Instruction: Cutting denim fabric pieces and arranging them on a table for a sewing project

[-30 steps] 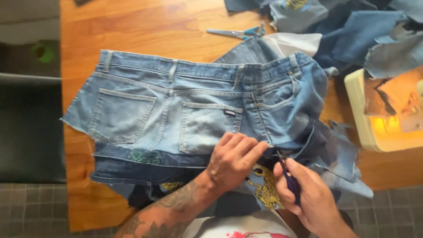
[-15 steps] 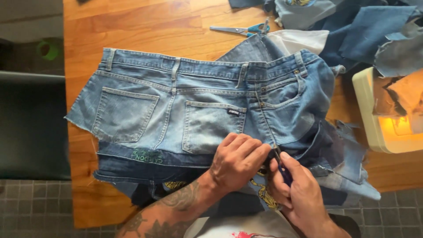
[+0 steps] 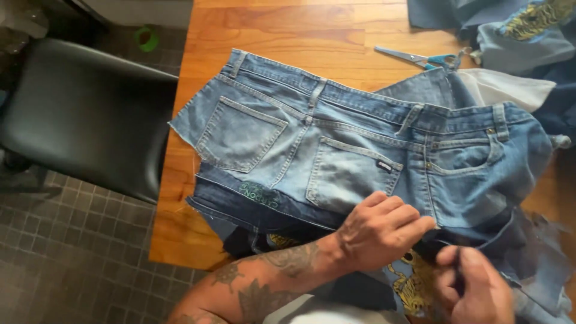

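A cut-off piece of light blue jeans (image 3: 336,144), back pockets up, lies spread on a wooden table (image 3: 282,24). Darker denim pieces (image 3: 252,207) stick out under its lower edge. My left hand (image 3: 378,231), forearm tattooed, presses flat on the lower edge of the light denim. Beside it at the lower right, my right hand (image 3: 474,288) is closed around a small dark tool held against the fabric edge; what the tool is cannot be told. A fabric piece with a yellow printed figure (image 3: 414,285) lies under both hands.
Scissors with blue handles (image 3: 420,58) lie on the table beyond the jeans. More denim pieces (image 3: 522,30) are heaped at the top right. A black chair seat (image 3: 84,114) stands left of the table over a grey tiled floor (image 3: 66,258).
The view has shifted left and nearer, so the chair now shows. My left hand stays on the denim's lower edge and my right hand has moved slightly lower beside it.
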